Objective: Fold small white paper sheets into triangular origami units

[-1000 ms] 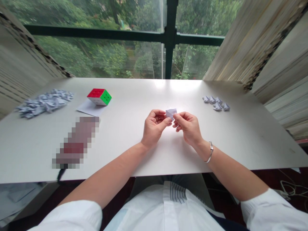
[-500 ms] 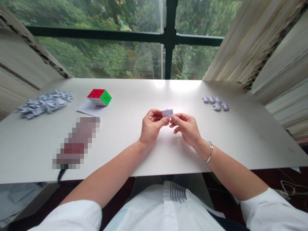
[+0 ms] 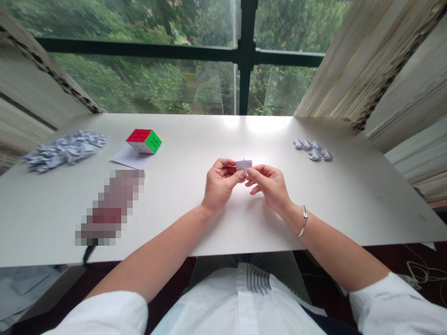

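A small folded piece of white paper (image 3: 244, 165) is held up between my two hands, above the middle of the table. My left hand (image 3: 222, 182) pinches its left side between thumb and fingers. At the lower right edge, my right hand (image 3: 270, 184) grips it with thumb and forefinger, the other fingers curled below. My fingers hide part of the paper's lower edge. Several folded paper pieces (image 3: 315, 152) lie in a small group to the right of my hands.
A heap of folded paper pieces (image 3: 66, 150) lies at the far left of the white table (image 3: 181, 139). A puzzle cube (image 3: 145, 141) rests on a sheet of paper (image 3: 131, 158). Nearer me is a blurred-out object (image 3: 110, 207) with a dark cord (image 3: 90, 251). A window (image 3: 157, 83) stands behind.
The folded paper has shifted very slightly to the right and shows a little flatter. Both hands keep their hold, with only small movements of the right fingers.
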Demonstrator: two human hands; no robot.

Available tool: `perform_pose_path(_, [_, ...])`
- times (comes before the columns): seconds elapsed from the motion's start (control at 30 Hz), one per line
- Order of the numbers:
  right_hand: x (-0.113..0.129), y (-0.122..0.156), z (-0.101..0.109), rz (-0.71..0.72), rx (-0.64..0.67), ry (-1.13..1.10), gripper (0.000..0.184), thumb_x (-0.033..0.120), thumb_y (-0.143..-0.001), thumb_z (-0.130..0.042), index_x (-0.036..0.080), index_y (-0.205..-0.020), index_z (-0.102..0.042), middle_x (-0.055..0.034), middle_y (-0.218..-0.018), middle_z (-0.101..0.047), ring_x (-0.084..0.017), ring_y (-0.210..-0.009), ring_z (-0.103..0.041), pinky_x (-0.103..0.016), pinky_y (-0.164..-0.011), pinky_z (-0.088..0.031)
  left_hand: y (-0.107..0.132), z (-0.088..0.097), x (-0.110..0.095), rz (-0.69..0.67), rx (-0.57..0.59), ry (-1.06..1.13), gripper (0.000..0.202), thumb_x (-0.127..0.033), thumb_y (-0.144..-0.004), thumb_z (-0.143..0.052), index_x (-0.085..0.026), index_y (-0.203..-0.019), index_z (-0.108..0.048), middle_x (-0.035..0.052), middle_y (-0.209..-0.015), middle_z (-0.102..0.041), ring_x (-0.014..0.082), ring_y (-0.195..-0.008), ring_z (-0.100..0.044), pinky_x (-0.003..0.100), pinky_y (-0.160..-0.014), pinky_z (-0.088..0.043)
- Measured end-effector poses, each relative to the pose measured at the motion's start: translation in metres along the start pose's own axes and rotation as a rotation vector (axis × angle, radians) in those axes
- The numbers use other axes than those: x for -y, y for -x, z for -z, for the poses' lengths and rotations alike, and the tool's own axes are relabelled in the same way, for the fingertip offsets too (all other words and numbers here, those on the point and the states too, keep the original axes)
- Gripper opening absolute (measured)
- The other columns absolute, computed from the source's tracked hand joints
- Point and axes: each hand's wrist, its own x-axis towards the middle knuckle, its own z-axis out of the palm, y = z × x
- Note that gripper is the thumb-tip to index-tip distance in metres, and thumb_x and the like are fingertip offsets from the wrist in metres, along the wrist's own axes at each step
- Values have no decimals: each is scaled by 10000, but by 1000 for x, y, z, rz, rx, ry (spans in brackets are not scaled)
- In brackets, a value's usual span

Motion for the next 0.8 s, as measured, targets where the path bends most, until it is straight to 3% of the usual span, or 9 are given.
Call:
perform_pose_path(0.17, [1, 0, 1, 12, -21, -4, 329, 465, -693, -797, 172, -716, -651, -11, -646, -677, -124, -582, -641, -194, -455, -487, 0, 1, 2, -31, -2, -23, 414, -237, -620, -859, -178, -918, -578, -14, -720, -676, 140, -617, -667, 296, -661, -557])
perform_pose_path(0.33, [-1, -2, 4, -4, 20, 74, 374, 537, -735, -743, 174, -740, -652, -28, -706, -686, -137, -616, -653, -208, -468, -481, -4, 4, 5, -108, -56, -47, 299, -241, -650, -845, -167, -857, -642, -5, -748, -681, 126, -646, -654, 277, -654, -554])
perform_pose_path(0.4, [-2, -4, 6, 63, -35, 146, 378, 550, -751, -726, 181, -769, -648, -21, -722, -670, -134, -628, -638, -216, -483, -479, -5, 6, 5, -142, -75, -77, 256, -250, -659, -842, -169, -837, -676, 7, -768, -697, 131, -675, -659, 273, -665, -551])
perform_pose_path(0.5, [-1, -4, 9, 290, -182, 281, 322, 492, -754, -749, 221, -908, -669, -16, -831, -652, -143, -739, -621, -239, -570, -510, -5, 8, 6, -167, -62, -111, 216, -262, -666, -841, -174, -821, -717, 30, -819, -729, 157, -753, -685, 291, -739, -556])
perform_pose_path(0.6, [2, -2, 11, 470, -175, 404, 255, 425, -779, -744, 277, -982, -706, -29, -976, -624, -166, -887, -613, -267, -666, -533, -3, 8, 6, -180, -4, -127, 192, -268, -691, -828, -186, -842, -743, 41, -858, -746, 179, -819, -700, 321, -823, -554])
perform_pose_path(0.8, [0, -1, 8, 465, -106, 390, 120, 357, -831, -694, 239, -848, -706, -20, -884, -638, -148, -780, -615, -264, -602, -494, -4, 9, 5, -182, -7, -72, 260, -284, -676, -846, -189, -887, -728, 35, -873, -732, 167, -823, -698, 307, -811, -562])
